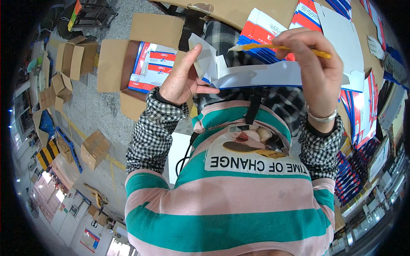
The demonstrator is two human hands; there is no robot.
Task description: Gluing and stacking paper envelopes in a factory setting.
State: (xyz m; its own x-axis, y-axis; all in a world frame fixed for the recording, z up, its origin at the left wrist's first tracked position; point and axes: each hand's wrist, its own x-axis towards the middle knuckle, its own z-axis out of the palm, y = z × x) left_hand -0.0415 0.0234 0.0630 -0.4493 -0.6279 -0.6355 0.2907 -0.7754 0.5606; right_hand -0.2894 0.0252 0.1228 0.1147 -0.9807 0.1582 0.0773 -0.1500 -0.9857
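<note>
Across my lap lies a partly folded carton (265,74), white inside with a blue edge, its left end flaps standing up. My left hand (181,79) grips that left end, thumb raised beside the flap and fingers beneath. In my right hand (316,64) is a slim yellow brush (256,46) with a pale tip pointing left, held above the carton. Just beyond the carton, a fanned stack of flat red, white and blue cartons (258,27) rests on the brown table.
An open cardboard box (113,64) holding red, white and blue cartons stands to my left. Further left are more brown boxes (96,149) on the floor. More printed cartons (363,111) are piled at right, near another person's gloved hand (376,47).
</note>
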